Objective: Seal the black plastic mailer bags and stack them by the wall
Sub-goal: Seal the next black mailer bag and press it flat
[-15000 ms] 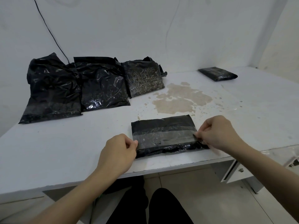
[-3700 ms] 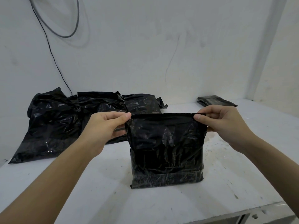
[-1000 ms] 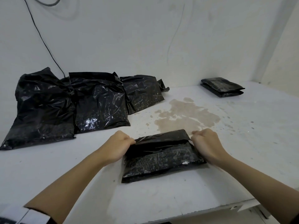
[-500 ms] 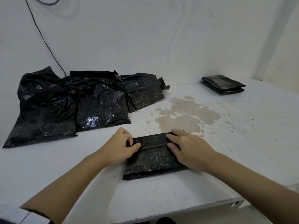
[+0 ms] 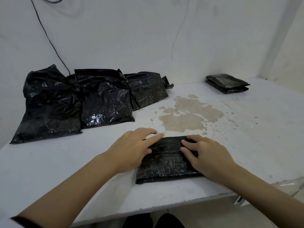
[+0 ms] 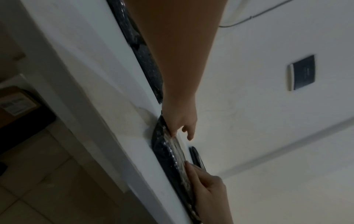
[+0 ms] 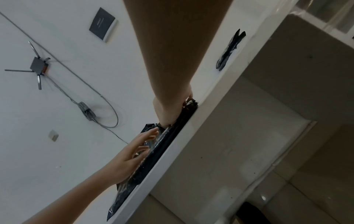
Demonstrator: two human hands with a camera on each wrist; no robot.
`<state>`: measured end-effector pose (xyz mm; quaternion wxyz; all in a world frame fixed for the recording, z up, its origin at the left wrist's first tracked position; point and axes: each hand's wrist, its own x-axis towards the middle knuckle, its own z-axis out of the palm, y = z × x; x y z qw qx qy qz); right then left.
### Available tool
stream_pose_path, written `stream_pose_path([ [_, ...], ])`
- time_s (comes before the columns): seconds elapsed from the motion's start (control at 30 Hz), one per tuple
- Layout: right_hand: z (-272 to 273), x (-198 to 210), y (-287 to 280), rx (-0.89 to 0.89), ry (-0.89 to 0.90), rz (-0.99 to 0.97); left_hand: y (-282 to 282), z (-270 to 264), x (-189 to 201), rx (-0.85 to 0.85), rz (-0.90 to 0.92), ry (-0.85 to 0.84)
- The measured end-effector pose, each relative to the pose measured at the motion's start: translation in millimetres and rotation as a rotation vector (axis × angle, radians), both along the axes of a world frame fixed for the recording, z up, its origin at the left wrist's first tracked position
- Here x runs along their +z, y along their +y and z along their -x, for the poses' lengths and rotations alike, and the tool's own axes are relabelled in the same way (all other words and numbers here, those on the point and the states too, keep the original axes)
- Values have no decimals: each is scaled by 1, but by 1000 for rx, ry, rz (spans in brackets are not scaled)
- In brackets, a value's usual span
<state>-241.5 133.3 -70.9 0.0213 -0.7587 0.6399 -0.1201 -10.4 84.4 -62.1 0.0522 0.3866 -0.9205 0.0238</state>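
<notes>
Under both hands [image 5: 133,150], folded glossy mailer [image 5: 166,163]

Head view looks down from above; both wrist views look low along the table [image 5: 65,162], sharing it.

— Can we read anything here?
— No. We see faint print on the dark wall plate [image 7: 103,26] and on the label of the cardboard box [image 6: 18,104], but both are too blurred to read.

I see 2 bare forearms, a dark sleeve edge [image 5: 19,219] at my left elbow, and dark trousers [image 5: 153,220] below.
</notes>
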Motion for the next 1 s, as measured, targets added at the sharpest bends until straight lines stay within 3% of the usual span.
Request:
stream_pose_path([
  [0.1, 14, 0, 8, -55, -13, -15, 12, 26, 2, -112, -50, -48],
  [0.2, 25, 1, 10, -110, -74, -38, 28, 49, 5, 51, -321, 123],
  [0.27, 25, -1, 8, -137, -146, -44, 41, 71, 0, 189, -324, 272],
  [0.4, 22, -16, 15, -102, -238, -22, 52, 98, -21, 335, -176, 202],
  [0.5, 30, -24, 20, -88, -248, -75, 50, 93, -28, 352, -229, 297],
  [0.73, 35, -24, 17, -49, -171, -132, 57, 95, -29, 514, -344, 190],
  [0.87, 34, -24, 19, -103, -26, -163, 63, 99, -25, 606, -360, 151],
  [1.0, 33, -19, 18, -127, -10, -248, 64, 100, -19, 638, -400, 124],
])
